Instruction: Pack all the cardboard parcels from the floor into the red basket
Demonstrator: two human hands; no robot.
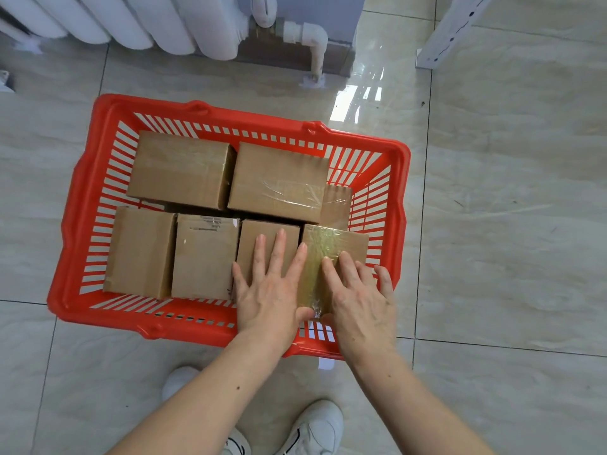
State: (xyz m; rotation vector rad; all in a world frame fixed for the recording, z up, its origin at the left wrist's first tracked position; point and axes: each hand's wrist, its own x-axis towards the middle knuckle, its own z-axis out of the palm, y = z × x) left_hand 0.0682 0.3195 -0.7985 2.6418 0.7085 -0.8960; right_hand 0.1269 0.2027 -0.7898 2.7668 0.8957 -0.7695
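Note:
The red basket (82, 224) stands on the tiled floor and holds several brown cardboard parcels. Two large parcels (180, 169) (279, 182) lie on top at the back, and a smaller one (336, 205) shows behind them at the right. In the front row stand a left parcel (139, 251) and a labelled parcel (205, 257). My left hand (272, 290) lies flat, fingers spread, on a narrow front parcel (249, 241). My right hand (361, 297) presses on the tape-wrapped parcel (335, 244) at the front right, thumb at its near edge.
A white radiator (131, 24) with pipes runs along the wall behind the basket. A white metal post (450, 31) stands at the back right. My white shoes (315, 428) are on the floor just in front of the basket.

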